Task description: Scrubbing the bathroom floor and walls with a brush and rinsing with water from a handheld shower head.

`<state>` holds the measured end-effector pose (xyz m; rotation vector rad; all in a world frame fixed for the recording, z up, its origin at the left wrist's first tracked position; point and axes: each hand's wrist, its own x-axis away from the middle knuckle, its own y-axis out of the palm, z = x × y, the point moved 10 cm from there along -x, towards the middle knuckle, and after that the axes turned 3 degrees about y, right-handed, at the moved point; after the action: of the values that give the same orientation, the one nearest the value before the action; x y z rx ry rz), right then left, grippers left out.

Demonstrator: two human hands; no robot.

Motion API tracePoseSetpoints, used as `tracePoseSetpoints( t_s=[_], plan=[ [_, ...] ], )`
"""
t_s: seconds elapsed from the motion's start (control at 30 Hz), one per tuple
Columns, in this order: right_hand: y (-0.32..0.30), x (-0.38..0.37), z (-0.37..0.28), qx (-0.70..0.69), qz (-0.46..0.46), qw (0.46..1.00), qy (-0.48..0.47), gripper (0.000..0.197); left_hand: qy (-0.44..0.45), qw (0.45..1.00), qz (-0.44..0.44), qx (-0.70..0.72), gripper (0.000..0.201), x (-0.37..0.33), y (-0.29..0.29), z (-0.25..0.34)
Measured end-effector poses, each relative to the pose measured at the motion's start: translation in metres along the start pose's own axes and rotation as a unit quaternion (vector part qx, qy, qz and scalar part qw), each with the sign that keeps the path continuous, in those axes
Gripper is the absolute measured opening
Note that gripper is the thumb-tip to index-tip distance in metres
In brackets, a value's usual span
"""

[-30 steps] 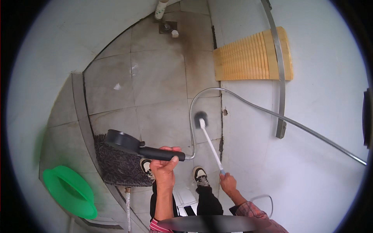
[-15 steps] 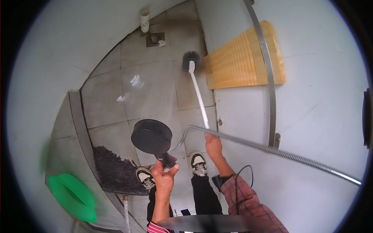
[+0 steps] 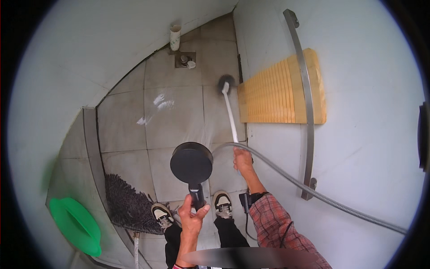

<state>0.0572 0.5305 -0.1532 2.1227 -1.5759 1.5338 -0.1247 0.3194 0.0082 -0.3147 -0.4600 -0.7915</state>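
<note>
My left hand [image 3: 192, 220] is closed round the short handle of a black round shower head [image 3: 191, 163], held above the tiled floor. Faint streaks of water run from it over the tiles. A metal hose [image 3: 286, 174] curves from behind the shower head, passes over my right wrist area and runs off to the right. My right hand [image 3: 243, 159] grips the white handle of a toilet brush [image 3: 231, 119]. Its dark round bristles, blurred, are at the floor near the right wall, beside a wooden washboard [image 3: 280, 96].
A floor drain [image 3: 184, 60] and an upright white pipe [image 3: 175, 38] are at the far wall. A metal bar [image 3: 307, 103] crosses the washboard on the right. At the left are a dark shaggy mop [image 3: 127, 204], a raised sill [image 3: 92, 143] and a green basin [image 3: 77, 226].
The view has shifted, so the floor appears lower. My left hand has brought the shower head rightward and turned it more upright. The hose sags in a deeper curve. The bristles look more blurred.
</note>
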Motion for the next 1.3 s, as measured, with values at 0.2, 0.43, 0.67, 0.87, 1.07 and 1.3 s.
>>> tracePoseSetpoints(
  t_s=[0.2,0.43,0.67,0.87,1.07,1.3],
  plan=[
    [-0.028,0.060,-0.001,-0.089,-0.012,0.996,-0.030,0.035,0.035,0.995,0.054,0.078,0.036,-0.006,-0.017,0.014],
    [-0.048,0.157,0.092,-0.093,-0.025,0.989,0.116,0.031,0.101,0.994,0.039,-0.017,0.042,-0.014,-0.020,0.039],
    [-0.079,0.227,0.135,-0.061,-0.050,0.979,0.186,0.030,0.262,0.959,-0.015,-0.108,0.046,-0.011,0.009,0.112],
    [-0.102,0.276,0.140,-0.065,-0.064,0.964,0.249,0.030,0.360,0.917,-0.101,-0.139,0.042,-0.009,0.064,0.193],
    [-0.113,0.302,0.125,-0.091,-0.071,0.960,0.257,0.029,0.356,0.914,-0.142,-0.131,0.044,-0.016,0.087,0.233],
    [-0.107,0.311,0.120,-0.101,-0.090,0.951,0.279,0.026,0.370,0.910,-0.156,-0.107,0.045,-0.025,0.100,0.270]
  ],
)
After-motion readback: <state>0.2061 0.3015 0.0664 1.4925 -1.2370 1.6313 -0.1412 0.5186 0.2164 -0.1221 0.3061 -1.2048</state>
